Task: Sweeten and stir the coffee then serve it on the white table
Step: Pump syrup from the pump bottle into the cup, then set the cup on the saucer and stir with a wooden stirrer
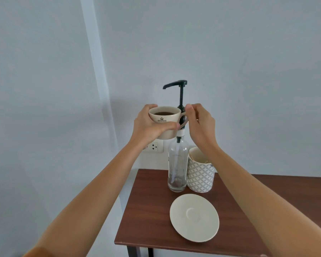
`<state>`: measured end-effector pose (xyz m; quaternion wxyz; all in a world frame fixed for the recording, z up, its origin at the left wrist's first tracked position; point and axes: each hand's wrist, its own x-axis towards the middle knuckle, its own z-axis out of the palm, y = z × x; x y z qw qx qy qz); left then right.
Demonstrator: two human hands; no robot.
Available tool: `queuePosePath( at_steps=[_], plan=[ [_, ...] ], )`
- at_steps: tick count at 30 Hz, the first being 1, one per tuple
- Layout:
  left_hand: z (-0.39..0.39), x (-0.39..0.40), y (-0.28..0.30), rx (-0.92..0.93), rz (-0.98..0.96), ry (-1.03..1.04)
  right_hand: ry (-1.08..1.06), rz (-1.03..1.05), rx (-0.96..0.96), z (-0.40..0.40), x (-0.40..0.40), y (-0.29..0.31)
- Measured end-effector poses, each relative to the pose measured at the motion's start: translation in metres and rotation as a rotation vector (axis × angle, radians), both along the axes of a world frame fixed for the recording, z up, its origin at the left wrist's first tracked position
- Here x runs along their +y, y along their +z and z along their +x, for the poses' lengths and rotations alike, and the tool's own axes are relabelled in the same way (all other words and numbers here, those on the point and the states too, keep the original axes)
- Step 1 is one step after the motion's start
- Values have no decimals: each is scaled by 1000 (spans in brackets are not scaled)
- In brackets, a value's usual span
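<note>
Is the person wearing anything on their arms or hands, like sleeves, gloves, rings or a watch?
No. Both arms are bare all the way down to the bottom edge of the picture, with no sleeves showing. The left hand and the right hand have no gloves, and no rings, watch or bracelets can be seen. The fingernails look short and plain.

Soft, even daylight fills the scene; faint shadows fall on the pale wall (248,52) behind the pump bottle (178,164). Wide-angle distortion stretches the edges; detail is slightly soft.
</note>
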<state>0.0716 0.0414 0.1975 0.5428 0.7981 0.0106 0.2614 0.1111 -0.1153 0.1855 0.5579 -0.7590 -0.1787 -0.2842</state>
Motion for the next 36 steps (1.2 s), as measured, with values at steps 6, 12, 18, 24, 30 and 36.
queuePosePath(
  at_steps=[6, 12, 18, 24, 30, 36],
  plan=[
    [-19, -18, -48, 14, 32, -19, 105, -2, 189, -23, -25, -46],
    [-35, -43, -103, 35, 58, -84, 99, -20, 297, -42, -55, -101],
    [-51, -74, -177, 106, 63, -144, 41, -47, 429, -62, -91, -171],
    [-57, -83, -214, 114, 62, -153, 42, -66, 476, -66, -97, -203],
    [-61, -85, -227, 102, 74, -179, 28, -99, 484, -71, -100, -217],
    [-64, -85, -237, 109, 73, -189, 17, -121, 530, -75, -100, -226]
  ],
)
